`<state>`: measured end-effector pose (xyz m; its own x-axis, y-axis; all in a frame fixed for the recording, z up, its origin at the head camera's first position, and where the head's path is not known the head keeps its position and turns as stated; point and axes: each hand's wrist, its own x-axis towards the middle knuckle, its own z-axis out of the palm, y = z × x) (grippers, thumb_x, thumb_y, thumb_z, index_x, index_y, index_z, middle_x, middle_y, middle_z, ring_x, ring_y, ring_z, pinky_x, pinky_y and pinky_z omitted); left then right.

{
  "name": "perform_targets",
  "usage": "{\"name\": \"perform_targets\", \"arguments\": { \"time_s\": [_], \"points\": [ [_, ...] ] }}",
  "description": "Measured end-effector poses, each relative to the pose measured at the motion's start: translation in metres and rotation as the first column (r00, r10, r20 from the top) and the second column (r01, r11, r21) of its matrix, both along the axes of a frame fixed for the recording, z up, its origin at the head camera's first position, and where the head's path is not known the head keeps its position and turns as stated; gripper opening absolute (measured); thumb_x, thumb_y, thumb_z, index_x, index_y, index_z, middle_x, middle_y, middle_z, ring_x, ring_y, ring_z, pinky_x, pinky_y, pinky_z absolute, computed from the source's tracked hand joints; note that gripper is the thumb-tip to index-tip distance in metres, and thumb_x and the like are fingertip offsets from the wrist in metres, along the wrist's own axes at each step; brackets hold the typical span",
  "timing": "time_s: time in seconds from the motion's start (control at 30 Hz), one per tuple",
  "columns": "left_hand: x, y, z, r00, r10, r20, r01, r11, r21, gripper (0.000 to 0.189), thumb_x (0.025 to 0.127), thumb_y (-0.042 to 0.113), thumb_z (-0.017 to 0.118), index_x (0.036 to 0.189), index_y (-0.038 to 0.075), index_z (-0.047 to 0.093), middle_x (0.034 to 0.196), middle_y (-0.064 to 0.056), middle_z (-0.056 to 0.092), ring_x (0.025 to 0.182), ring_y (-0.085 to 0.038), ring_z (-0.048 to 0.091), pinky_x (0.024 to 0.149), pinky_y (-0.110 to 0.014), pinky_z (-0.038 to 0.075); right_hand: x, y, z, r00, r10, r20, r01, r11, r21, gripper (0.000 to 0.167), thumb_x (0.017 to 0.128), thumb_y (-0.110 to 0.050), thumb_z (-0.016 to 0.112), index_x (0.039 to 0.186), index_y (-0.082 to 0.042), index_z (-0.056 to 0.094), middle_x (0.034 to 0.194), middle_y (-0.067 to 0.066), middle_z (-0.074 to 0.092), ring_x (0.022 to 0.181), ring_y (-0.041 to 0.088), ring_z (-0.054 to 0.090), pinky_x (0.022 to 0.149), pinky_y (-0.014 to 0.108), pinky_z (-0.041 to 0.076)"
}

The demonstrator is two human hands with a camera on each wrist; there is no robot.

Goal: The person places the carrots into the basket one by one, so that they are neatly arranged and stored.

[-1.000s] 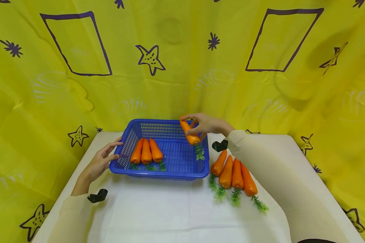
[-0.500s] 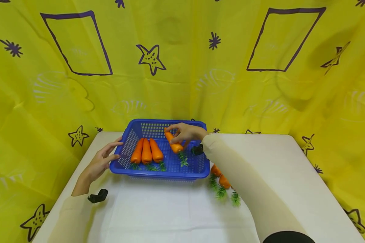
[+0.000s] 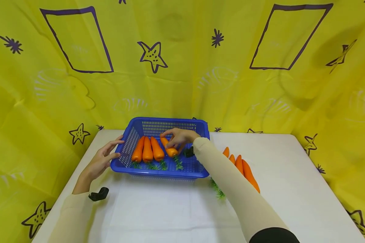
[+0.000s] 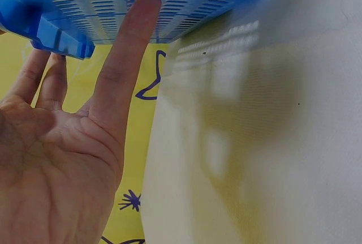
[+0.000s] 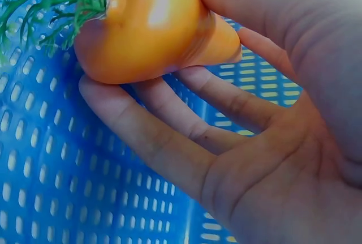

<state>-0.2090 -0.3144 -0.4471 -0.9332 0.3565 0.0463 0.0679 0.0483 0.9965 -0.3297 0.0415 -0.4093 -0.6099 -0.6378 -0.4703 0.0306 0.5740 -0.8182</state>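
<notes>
My right hand (image 3: 180, 136) is inside the blue plastic basket (image 3: 161, 174), pinching an orange toy carrot (image 3: 171, 152) between thumb and fingers. In the right wrist view, the thumb lies on the upper side of this carrot (image 5: 144, 34) and the fingertips (image 5: 102, 91) are beneath it, close over the slotted base. Its green leafy top points toward the front of the basket. To its left, three carrots (image 3: 147, 150) lie side by side in the basket. My left hand (image 3: 99, 161) touches the basket's left end with extended fingers; its thumb (image 4: 124, 63) rests against the outer wall.
Several more carrots (image 3: 250, 174) lie on the white table (image 3: 152, 209) right of the basket, partly hidden by my right sleeve (image 3: 228, 182). A yellow patterned curtain (image 3: 182, 94) stands right behind the basket and along both sides.
My right hand has carried the carrot leftward and down from the basket's right rim to beside the three carrots. The left hand has stayed at the basket's left end.
</notes>
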Motion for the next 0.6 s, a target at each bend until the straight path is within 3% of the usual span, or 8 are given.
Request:
{"name": "perform_targets", "arguments": {
  "time_s": [0.33, 0.6],
  "points": [
    [-0.002, 0.002, 0.002, 1.0, 0.002, 0.004, -0.002, 1.0, 0.006, 0.046, 0.106, 0.006, 0.053, 0.151, 0.006, 0.043, 0.173, -0.004, 0.007, 0.13, -0.005, 0.048, 0.083, -0.039, 0.062, 0.0, -0.01, -0.008, 1.0, -0.019, -0.003, 0.019, 1.0, 0.014, 0.07, 0.095, -0.013, 0.075, 0.157, -0.021, 0.044, 0.135, 0.019, 0.057, 0.107, 0.032, 0.065, 0.075, 0.045, 0.064],
    [-0.001, 0.001, 0.002, 1.0, -0.012, 0.002, 0.012, 0.999, 0.031, 0.044, 0.106, 0.005, 0.051, 0.15, 0.003, 0.042, 0.173, -0.004, 0.008, 0.13, -0.004, 0.052, 0.081, -0.039, 0.062, 0.002, -0.015, -0.011, 0.997, -0.016, -0.075, 0.021, 0.998, 0.057, 0.071, 0.092, -0.016, 0.078, 0.155, -0.023, 0.047, 0.133, 0.018, 0.056, 0.104, 0.028, 0.063, 0.076, 0.041, 0.064]
  ]
}}
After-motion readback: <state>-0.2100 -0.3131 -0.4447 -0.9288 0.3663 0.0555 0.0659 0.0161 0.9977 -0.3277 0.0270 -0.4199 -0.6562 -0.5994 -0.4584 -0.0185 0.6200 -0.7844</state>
